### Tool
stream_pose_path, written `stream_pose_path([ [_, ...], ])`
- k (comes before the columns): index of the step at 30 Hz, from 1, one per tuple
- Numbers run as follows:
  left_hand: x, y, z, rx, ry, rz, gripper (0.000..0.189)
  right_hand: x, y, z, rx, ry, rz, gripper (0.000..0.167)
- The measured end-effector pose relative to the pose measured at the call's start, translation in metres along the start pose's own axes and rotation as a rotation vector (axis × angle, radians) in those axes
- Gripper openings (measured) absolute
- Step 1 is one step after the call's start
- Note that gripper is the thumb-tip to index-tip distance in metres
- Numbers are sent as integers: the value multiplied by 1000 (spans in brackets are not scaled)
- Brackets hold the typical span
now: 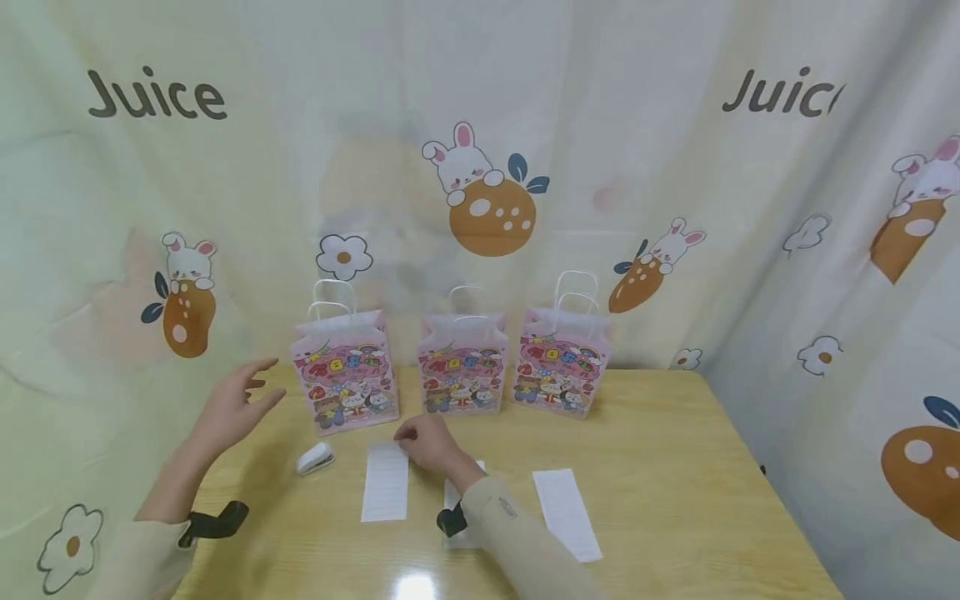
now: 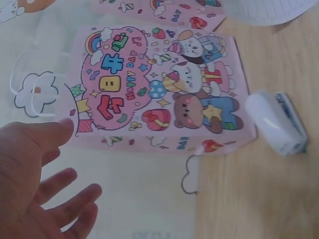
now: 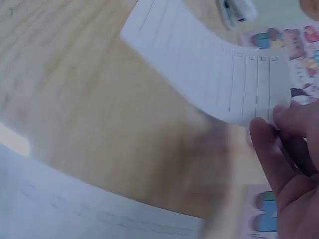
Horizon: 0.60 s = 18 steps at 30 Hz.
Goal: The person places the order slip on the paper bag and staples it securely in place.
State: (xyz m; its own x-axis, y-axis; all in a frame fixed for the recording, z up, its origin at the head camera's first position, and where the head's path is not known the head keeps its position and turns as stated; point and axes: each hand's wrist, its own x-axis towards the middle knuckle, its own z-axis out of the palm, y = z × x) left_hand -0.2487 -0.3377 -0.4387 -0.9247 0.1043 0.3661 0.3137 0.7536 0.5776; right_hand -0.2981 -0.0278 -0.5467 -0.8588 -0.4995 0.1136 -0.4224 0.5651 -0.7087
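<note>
My right hand [image 1: 431, 443] pinches the top corner of the left lined paper slip [image 1: 386, 487] between thumb and finger. In the right wrist view that slip [image 3: 199, 64] bends in a curve, its end with small printed boxes close to the fingertips. Beside the left pink gift bag [image 1: 348, 375], my left hand [image 1: 234, 407] is raised with fingers spread and slightly bent, holding nothing. In the left wrist view its thumb overlaps the edge of that bag [image 2: 164, 89]. A small white stapler [image 1: 315, 458] lies on the table in front of the bag.
Two more pink bags with white handles, a middle bag [image 1: 462, 367] and a right bag [image 1: 561, 364], stand along the back by the printed curtain [image 1: 375, 167]. A middle slip [image 1: 453, 497] lies partly under my right forearm. A right slip [image 1: 567, 514] lies on the wooden table [image 1: 675, 483].
</note>
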Motion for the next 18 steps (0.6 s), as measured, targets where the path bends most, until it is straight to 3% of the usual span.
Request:
stream_pose_path([
  [3, 9, 3, -1, -15, -22, -14, 54, -3, -7, -10, -27, -34, 33, 8],
  [10, 43, 13, -9, -14, -67, -26, 64, 5, -19, -45, -37, -34, -41, 5],
  [14, 55, 14, -12, -2, -114, -43, 69, 9, -28, -63, -34, -57, -45, 6],
  [18, 66, 14, -12, 3, -149, -49, 75, 18, -35, -76, -135, -35, -87, 5],
])
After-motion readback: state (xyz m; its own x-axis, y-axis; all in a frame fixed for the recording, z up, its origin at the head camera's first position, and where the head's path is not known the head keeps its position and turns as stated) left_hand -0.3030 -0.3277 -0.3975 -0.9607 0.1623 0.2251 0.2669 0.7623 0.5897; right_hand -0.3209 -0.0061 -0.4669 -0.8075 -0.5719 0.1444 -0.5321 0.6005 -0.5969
